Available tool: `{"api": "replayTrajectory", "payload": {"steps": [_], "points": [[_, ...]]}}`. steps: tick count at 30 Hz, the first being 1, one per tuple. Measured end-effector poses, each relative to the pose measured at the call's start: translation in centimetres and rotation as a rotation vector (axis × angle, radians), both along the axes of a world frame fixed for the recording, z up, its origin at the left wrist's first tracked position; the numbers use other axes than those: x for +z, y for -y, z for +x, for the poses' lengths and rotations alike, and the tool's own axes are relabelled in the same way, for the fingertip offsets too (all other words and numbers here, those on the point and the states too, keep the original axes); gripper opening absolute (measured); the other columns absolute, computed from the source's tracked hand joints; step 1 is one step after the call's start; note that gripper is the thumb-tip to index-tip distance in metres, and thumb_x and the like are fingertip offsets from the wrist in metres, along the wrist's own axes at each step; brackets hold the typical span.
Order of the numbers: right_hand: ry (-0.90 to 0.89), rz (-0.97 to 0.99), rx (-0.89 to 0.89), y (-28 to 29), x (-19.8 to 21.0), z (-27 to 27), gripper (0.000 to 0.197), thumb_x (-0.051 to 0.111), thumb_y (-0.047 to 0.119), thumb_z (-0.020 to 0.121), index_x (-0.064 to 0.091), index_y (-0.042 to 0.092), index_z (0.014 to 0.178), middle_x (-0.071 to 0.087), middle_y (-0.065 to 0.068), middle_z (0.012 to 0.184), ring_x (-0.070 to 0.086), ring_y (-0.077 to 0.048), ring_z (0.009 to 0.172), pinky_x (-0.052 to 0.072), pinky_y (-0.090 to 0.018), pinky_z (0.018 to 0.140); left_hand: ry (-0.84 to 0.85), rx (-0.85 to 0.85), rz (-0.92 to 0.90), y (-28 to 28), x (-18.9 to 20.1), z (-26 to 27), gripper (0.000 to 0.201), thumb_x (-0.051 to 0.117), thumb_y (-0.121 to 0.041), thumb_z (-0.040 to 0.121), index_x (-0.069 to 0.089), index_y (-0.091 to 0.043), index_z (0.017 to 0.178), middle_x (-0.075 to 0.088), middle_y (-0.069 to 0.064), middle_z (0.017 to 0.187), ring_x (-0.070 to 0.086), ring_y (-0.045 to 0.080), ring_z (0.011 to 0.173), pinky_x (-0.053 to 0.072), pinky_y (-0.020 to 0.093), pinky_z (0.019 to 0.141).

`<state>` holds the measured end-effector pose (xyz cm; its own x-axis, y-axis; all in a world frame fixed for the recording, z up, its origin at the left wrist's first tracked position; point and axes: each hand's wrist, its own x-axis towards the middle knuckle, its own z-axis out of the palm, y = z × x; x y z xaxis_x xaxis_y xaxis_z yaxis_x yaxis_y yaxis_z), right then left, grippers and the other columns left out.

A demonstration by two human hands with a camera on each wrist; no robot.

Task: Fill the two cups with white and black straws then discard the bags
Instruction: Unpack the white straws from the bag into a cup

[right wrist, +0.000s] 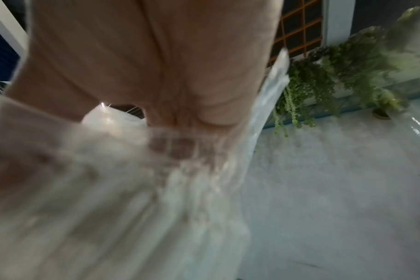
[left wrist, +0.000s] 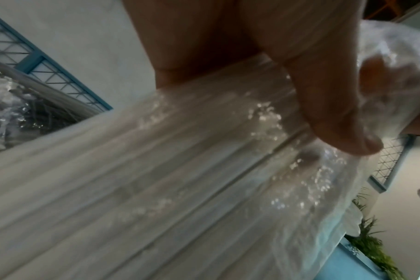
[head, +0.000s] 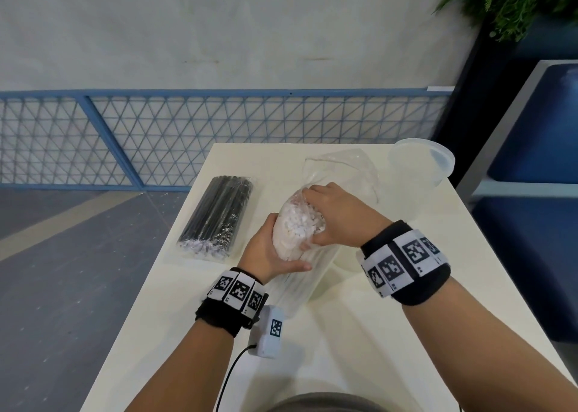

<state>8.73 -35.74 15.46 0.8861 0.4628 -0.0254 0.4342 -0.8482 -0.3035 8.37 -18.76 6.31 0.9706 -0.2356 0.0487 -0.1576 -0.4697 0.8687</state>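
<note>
We hold the white straws (head: 297, 233) upright near the middle of the bench (head: 406, 302), in their clear bag (head: 341, 167). Our left hand (head: 269, 252) makes the lower grip: fingers and thumb curl round the bundle from nine o'clock, and the left wrist view shows the thumb (left wrist: 324, 106) pressed onto film over the straws. Our right hand (head: 337, 217) sits at three o'clock, its fingers curled over the top ends of the straws through or inside the mouth of the bag; the right wrist view is too blurred to say which. So both hands are clamped on the white bundle, neither slack.

The black straws (head: 219, 214) lie sealed in their own bag at nine o'clock on the bench, untouched. One cup (head: 422, 164) stands at the far corner, at about one o'clock; a second cup (head: 344, 261) seems to stand just under our right wrist, but it is mostly hidden.

We judge the step to be freeing the white straws from the bag. To do it well, we should keep the left grip firm and low so the bundle stays together, peel the film down with the right hand rather than tug the straws up, and keep them vertical so none fan out. The loose film is slippery, so the bundle may slide.
</note>
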Motion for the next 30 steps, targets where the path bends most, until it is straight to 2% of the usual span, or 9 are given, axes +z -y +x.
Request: {"api": "replayTrajectory", "payload": {"steps": [6,8,11,13,17,23,25,27,30], "points": [[-0.052,0.017,0.079,-0.9,-0.5,0.3,0.077,0.077,0.039,0.069,0.041,0.011,0.131,0.049,-0.003,0.133,0.038,-0.019,0.125,0.032,-0.022,0.095,-0.016,0.025,-0.012,-0.2,-0.1,-0.1,0.086,0.092,-0.022,0.045,0.037,-0.024,0.111,0.056,-0.007,0.102,0.054,0.012,0.097,0.043,0.007,0.070],[-0.026,0.077,0.101,-1.2,-0.8,0.3,0.074,0.078,0.041,0.068,0.046,0.013,0.128,0.053,0.000,0.125,0.036,-0.020,0.120,0.028,-0.018,0.089,-0.044,0.030,-0.029,-0.2,-0.1,-0.2,0.090,0.092,-0.022,0.045,0.037,-0.024,0.116,0.057,-0.005,0.107,0.054,0.013,0.103,0.043,0.013,0.077],[0.033,0.149,0.080,-1.7,-1.5,0.3,0.062,0.077,0.041,0.069,0.053,0.012,0.119,0.060,0.001,0.110,0.033,-0.019,0.103,0.035,-0.026,0.091,-0.081,0.054,-0.033,-0.2,-0.1,-0.2,0.099,0.092,-0.023,0.045,0.036,-0.020,0.127,0.054,-0.008,0.112,0.050,0.009,0.106,0.039,0.019,0.082],[0.059,0.146,0.089,-1.9,-1.8,0.3,0.057,0.074,0.036,0.073,0.055,0.013,0.120,0.061,0.000,0.112,0.037,-0.021,0.107,0.036,-0.029,0.096,-0.091,0.080,-0.035,-0.2,-0.3,0.0,0.103,0.093,-0.026,0.043,0.036,-0.020,0.129,0.053,-0.008,0.115,0.049,0.010,0.111,0.038,0.021,0.088],[0.076,0.073,0.134,-2.6,-1.6,0.4,0.057,0.073,0.032,0.075,0.054,0.013,0.125,0.058,-0.004,0.124,0.041,-0.025,0.121,0.022,-0.023,0.103,-0.103,0.125,-0.007,-0.1,-0.5,0.1,0.103,0.092,-0.033,0.041,0.038,-0.017,0.128,0.056,-0.004,0.117,0.051,0.013,0.112,0.039,0.023,0.090],[0.096,0.109,0.010,-2.8,-2.1,0.5,0.046,0.069,0.033,0.079,0.059,0.016,0.121,0.061,0.001,0.118,0.038,-0.025,0.119,0.025,-0.017,0.092,-0.092,0.161,0.000,0.2,-0.1,-0.1,0.101,0.091,-0.033,0.044,0.041,-0.017,0.129,0.054,-0.008,0.113,0.049,0.008,0.109,0.037,0.020,0.090],[0.081,0.164,-0.001,-2.6,-2.1,0.5,0.043,0.069,0.032,0.079,0.061,0.018,0.119,0.064,0.002,0.116,0.040,-0.024,0.118,0.024,-0.016,0.091,-0.082,0.161,-0.010,0.3,-0.1,-0.2,0.092,0.091,-0.031,0.045,0.046,-0.020,0.124,0.059,-0.008,0.107,0.053,0.009,0.105,0.039,0.016,0.083],[0.077,0.241,0.019,-2.3,-1.9,0.5,0.037,0.070,0.030,0.079,0.065,0.019,0.114,0.066,0.000,0.113,0.048,-0.022,0.110,0.024,-0.017,0.089,-0.082,0.161,-0.014,0.3,-0.2,-0.3,0.086,0.091,-0.030,0.045,0.048,-0.024,0.120,0.062,-0.009,0.104,0.055,0.007,0.100,0.039,0.006,0.074],[0.075,0.395,-0.005,-1.6,-1.5,0.6,0.027,0.074,0.024,0.075,0.072,0.018,0.101,0.067,-0.007,0.100,0.058,-0.022,0.090,0.033,-0.016,0.072,-0.076,0.154,0.006,0.3,0.1,-0.3,0.081,0.091,-0.033,0.046,0.050,-0.026,0.116,0.063,-0.012,0.100,0.056,0.004,0.094,0.036,-0.004,0.067]]}}
